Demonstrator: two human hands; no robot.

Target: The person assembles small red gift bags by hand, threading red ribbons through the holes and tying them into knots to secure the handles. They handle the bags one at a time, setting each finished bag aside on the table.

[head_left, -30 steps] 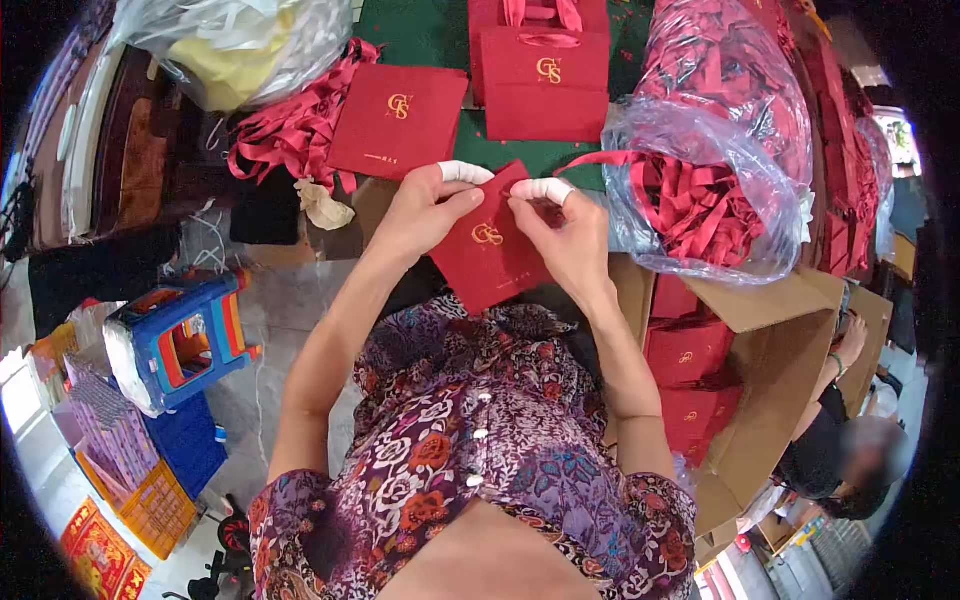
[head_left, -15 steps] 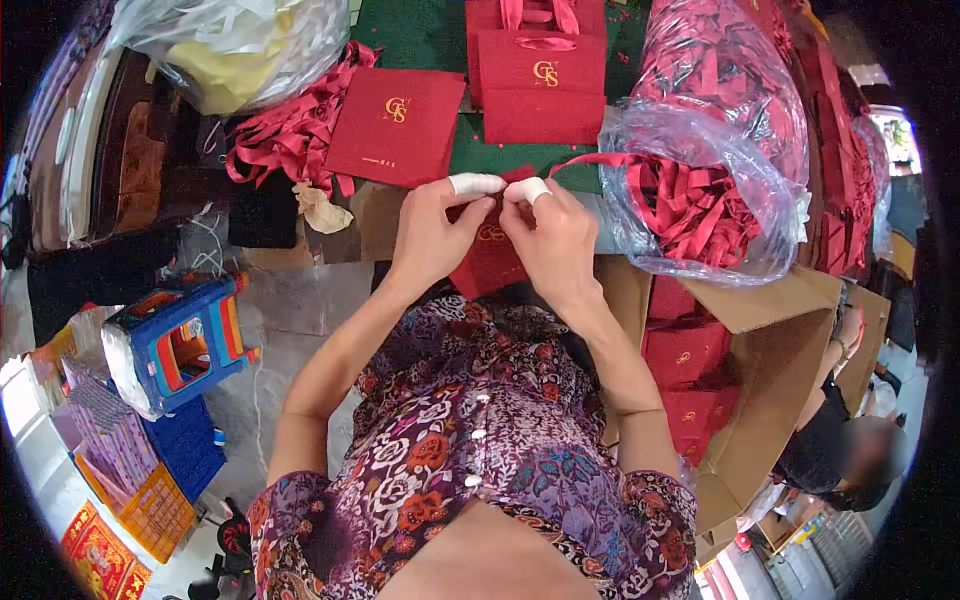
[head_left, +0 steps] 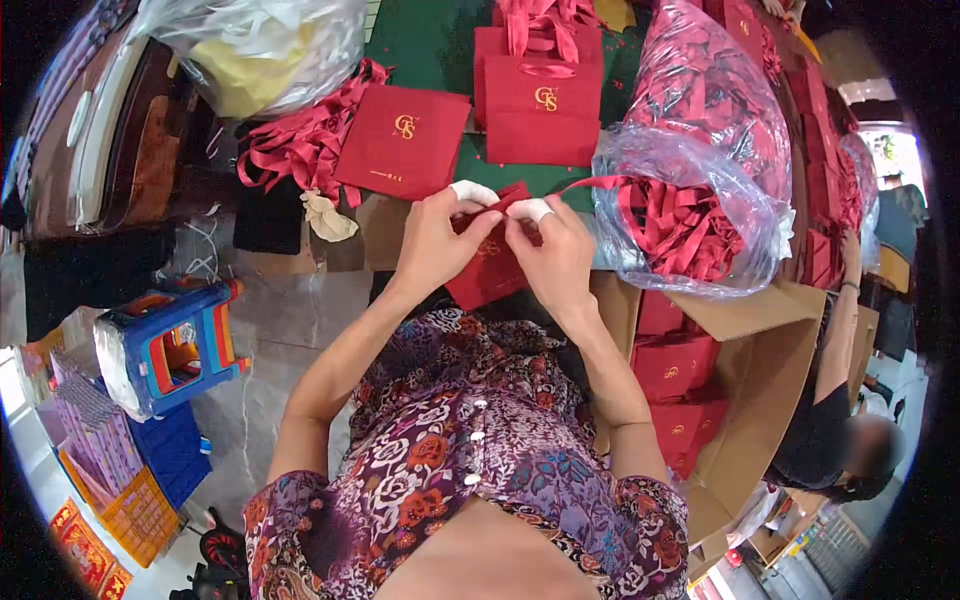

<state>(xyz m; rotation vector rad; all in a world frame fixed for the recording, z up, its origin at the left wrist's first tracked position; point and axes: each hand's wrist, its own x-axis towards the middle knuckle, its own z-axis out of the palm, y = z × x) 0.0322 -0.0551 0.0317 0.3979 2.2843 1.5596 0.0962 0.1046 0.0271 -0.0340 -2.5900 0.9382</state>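
A small red gift bag (head_left: 487,283) with a gold logo hangs between my hands at the table's near edge. My left hand (head_left: 437,238) pinches its upper edge from the left. From the right, my right hand (head_left: 553,248) is closed on the same edge, fingertips close to the left ones. White tape wraps fingers on both hands. Beyond my right hand a red ribbon (head_left: 592,182) stretches towards a clear plastic bag (head_left: 612,230) full of red ribbons (head_left: 685,235). My fingers hide whether a ribbon end is in them.
Flat red bags (head_left: 400,150) and a bag with ribbon handles (head_left: 540,130) lie on the green table top (head_left: 430,50). An open carton (head_left: 770,370) with red bags stands at my right. A co-worker (head_left: 815,430) is on the far right; a toy-like blue frame (head_left: 150,350) stands left.
My hands stay at the bag's upper edge, with only slight finger shifts. The view has moved a little. On the far right, the co-worker's arm now reaches up towards the table.
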